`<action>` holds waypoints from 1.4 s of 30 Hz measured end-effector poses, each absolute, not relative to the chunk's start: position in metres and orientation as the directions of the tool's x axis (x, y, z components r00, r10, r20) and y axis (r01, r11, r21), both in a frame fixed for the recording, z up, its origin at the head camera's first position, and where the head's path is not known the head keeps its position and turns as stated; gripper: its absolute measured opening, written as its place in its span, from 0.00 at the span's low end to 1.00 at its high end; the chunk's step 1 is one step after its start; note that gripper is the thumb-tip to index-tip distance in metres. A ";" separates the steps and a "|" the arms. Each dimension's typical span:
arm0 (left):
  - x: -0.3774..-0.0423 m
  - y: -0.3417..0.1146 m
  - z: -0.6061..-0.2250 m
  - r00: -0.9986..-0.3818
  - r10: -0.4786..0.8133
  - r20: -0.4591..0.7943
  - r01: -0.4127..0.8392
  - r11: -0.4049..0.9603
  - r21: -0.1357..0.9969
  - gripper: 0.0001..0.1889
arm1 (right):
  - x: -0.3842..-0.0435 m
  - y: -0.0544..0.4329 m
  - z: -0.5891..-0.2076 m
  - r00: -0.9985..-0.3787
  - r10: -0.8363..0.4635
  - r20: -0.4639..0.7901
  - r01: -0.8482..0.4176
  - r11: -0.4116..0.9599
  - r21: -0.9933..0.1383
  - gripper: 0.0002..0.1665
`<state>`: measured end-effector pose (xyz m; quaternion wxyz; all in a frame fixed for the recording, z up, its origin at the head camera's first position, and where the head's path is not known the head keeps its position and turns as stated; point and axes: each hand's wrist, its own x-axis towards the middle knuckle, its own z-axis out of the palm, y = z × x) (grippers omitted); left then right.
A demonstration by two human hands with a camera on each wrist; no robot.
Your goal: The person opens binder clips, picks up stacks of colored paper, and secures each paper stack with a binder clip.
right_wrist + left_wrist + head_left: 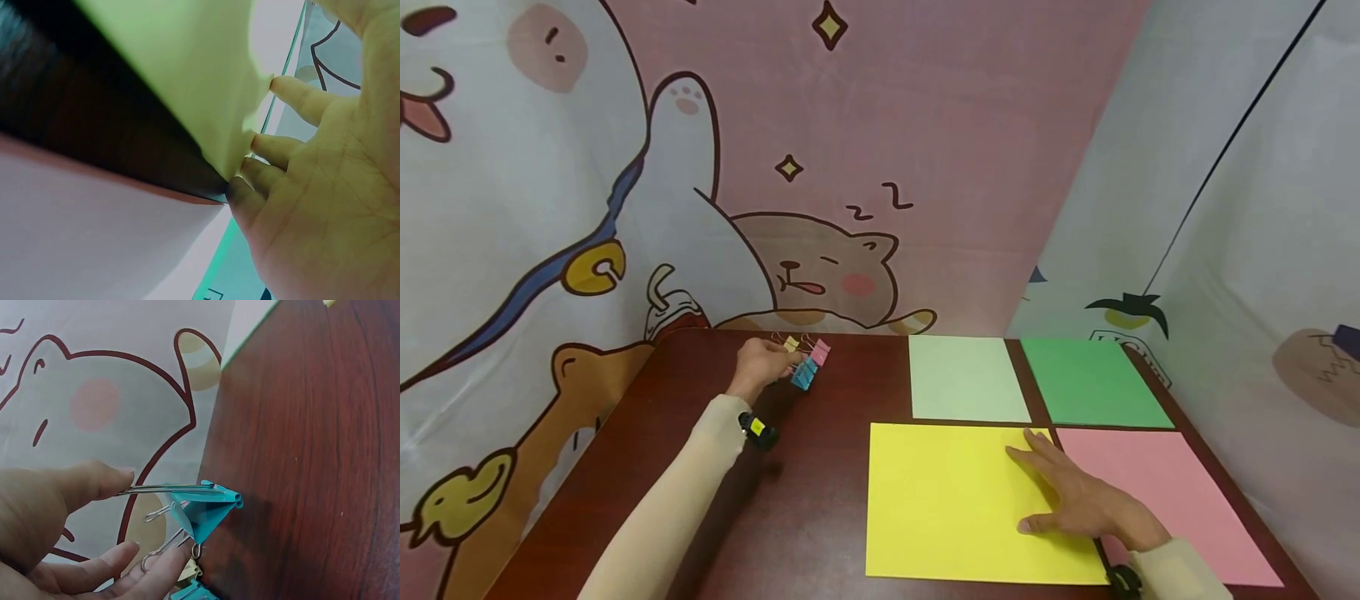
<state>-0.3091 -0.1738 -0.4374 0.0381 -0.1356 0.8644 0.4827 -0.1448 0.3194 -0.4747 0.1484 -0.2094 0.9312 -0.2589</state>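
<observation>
At the far left of the table, my left hand pinches the wire handle of a blue binder clip between thumb and fingers. A yellow binder clip and a pink one are close by its fingertips in the head view. Below the fingers in the left wrist view, another blue clip shows in part. My right hand rests with spread fingers on the right part of a yellow sheet. In the right wrist view its fingertips touch the paper.
A pink sheet lies right of the yellow one, partly under the right forearm. Behind are a pale green sheet and a green sheet. The dark wooden table meets a cartoon-printed backdrop at its far edge.
</observation>
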 end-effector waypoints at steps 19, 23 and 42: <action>-0.286 -0.188 -0.437 -0.946 -0.107 -0.307 -0.325 0.281 0.903 0.42 | -0.145 0.320 -0.478 -0.874 -0.468 -0.133 -0.330 0.771 -0.544 0.61; -0.283 -0.187 -0.439 -0.952 -0.064 -0.299 -0.305 0.266 0.914 0.38 | -0.145 0.320 -0.478 -0.875 -0.469 -0.122 -0.340 0.773 -0.535 0.61; -0.264 -0.178 -0.451 -0.967 -0.127 -0.221 -0.233 0.092 0.968 0.31 | -0.166 0.318 -0.466 -0.929 -0.363 -0.077 -0.284 0.828 -0.484 0.49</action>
